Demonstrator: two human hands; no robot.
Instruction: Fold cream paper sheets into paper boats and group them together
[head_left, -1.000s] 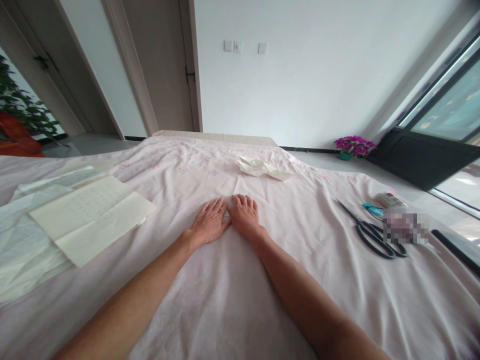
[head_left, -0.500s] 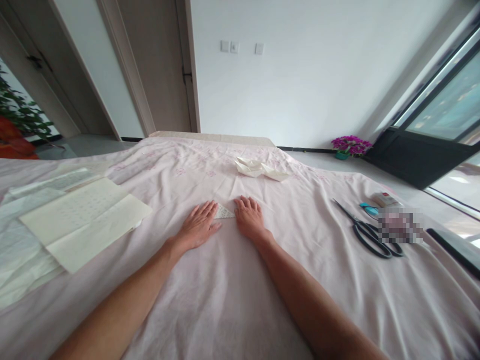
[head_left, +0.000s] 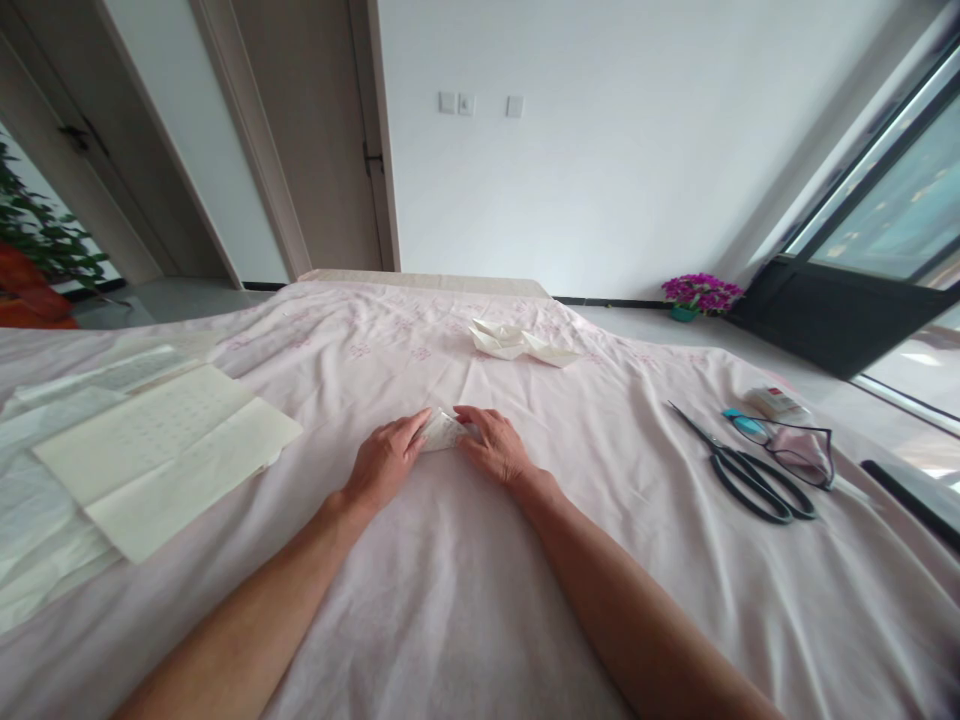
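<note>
A small folded piece of white paper with faint print lies on the pink cloth between my hands. Its top looks slightly raised, with fold edges showing. My left hand grips the paper's left side, fingers bent and thumb tucked close. On the other side, my right hand pinches the right edge, its fingertips partly hiding the paper. Just beyond my hands sit folded paper shapes like little boats, in cream-white paper.
Flat cream sheets lie at the left over thin crumpled papers. To the right are black-handled scissors, glasses, a pink cloth-like item and a small white packet. A pink floral cloth with wrinkles covers the surface.
My hands have gone from lying flat over the paper to curled fingers holding its two sides. The paper now shows more of itself, its upper folds lifted. The view has shifted slightly.
</note>
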